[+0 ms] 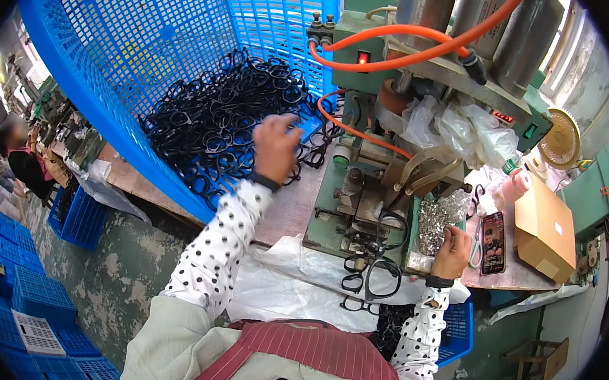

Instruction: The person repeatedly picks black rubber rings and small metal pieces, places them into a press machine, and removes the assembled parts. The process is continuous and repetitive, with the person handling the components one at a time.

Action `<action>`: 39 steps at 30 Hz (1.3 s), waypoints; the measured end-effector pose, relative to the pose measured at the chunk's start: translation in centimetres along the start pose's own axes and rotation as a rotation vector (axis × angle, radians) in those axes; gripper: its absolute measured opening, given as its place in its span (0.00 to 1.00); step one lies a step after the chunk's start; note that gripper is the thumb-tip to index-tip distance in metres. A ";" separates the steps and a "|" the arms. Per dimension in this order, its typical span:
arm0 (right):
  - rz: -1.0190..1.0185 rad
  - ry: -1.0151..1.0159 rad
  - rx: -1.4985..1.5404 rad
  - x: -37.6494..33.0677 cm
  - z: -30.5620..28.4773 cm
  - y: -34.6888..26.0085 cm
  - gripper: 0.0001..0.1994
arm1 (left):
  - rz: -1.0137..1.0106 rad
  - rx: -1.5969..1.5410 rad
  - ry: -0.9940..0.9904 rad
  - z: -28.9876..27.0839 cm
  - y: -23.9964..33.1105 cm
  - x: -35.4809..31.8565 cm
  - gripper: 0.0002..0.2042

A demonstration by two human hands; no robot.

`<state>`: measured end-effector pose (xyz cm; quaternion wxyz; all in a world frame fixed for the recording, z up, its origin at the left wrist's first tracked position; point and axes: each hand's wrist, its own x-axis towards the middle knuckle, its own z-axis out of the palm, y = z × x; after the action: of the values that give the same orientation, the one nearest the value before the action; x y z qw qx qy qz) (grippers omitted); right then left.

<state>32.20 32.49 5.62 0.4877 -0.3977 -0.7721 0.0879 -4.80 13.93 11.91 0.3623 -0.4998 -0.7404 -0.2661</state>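
Note:
My left hand is raised at the near right side of a large blue plastic basket, over a heap of black eyeglass frames. Its fingers are bent and apart, and I see nothing held in them. My right hand is by a green tray of small shiny metal parts, fingers pinched together; what they hold is too small or hidden. Between my hands, a green bench press has a black eyeglass frame at its front. More black frames lie below it on white plastic sheeting.
Orange air hoses loop over the press. On the right are a phone, scissors and a cardboard box. A blue crate sits below the table edge. A co-worker sits far left.

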 end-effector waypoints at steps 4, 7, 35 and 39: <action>0.011 0.006 -0.023 -0.4 0.4 0.1 0.03 | -0.409 0.196 -0.727 3.3 -8.6 -3.1 0.11; 0.083 0.033 0.027 -0.5 0.4 0.4 0.04 | -0.149 0.128 -0.781 4.0 -8.8 -4.1 0.13; 0.378 -0.264 0.848 3.0 -2.5 -14.3 0.07 | -0.359 -0.547 0.052 -5.7 4.4 -3.1 0.08; 0.308 -0.252 0.817 2.1 -1.0 -14.0 0.08 | -0.124 -0.750 0.124 -9.8 9.9 -1.4 0.08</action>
<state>25.14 24.37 14.92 0.4881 -0.2691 -0.6593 0.5047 7.43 9.28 16.92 0.1818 -0.5347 -0.5970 -0.5697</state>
